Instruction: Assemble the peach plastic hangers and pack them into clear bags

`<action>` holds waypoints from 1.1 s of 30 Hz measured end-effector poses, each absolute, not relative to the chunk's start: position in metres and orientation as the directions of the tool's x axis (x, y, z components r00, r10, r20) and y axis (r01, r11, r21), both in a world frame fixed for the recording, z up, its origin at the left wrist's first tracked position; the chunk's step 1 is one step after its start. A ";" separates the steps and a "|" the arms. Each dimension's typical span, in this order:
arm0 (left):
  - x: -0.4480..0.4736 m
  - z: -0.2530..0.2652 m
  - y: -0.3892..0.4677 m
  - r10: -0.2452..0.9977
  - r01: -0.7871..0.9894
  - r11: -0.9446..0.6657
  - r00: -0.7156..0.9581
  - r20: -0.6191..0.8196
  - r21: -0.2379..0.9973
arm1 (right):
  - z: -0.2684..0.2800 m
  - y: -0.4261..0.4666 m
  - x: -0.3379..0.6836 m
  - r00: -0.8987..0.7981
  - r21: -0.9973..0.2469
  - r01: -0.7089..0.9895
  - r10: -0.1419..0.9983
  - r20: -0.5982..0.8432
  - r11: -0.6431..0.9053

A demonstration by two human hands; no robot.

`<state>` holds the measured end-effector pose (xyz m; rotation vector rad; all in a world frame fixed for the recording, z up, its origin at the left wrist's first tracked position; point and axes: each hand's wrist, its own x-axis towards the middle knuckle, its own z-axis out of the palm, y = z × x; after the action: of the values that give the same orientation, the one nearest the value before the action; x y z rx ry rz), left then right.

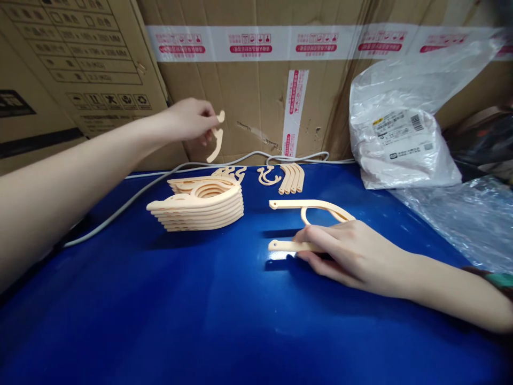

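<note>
Raised above the back of the table, my left hand (191, 122) pinches a small curved cream hook (217, 145). Below it lies a neat stack of cream plastic hanger pieces (200, 211), with several loose hooks (229, 172) behind the stack. My right hand (348, 251), low over the table at the right, is closed on a cream hanger frame (312, 204) with two arms and a loop between them. Part of that frame is hidden under the fingers. Farther back lie more hooks (267, 176) beside a row of curved hanger arms (292, 178).
A blue table surface (224, 310) spans the view. Cardboard boxes (248, 96) stand along its back. A white cable (132, 200) runs behind the pieces and along the left. At the right sit a white plastic bag (396, 128) and clear plastic wrap (460, 219).
</note>
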<state>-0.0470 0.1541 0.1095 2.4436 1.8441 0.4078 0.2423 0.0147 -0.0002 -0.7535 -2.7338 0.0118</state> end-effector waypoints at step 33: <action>0.000 0.012 -0.004 0.857 0.802 -0.506 0.509 0.080 0.317 | 0.003 0.014 0.241 -0.773 -0.142 0.560 0.576 0.267 0.817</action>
<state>-0.0001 -0.0044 0.0124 2.5130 1.4092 0.3331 0.2414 0.0139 0.0031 -0.8664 -2.7025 0.0776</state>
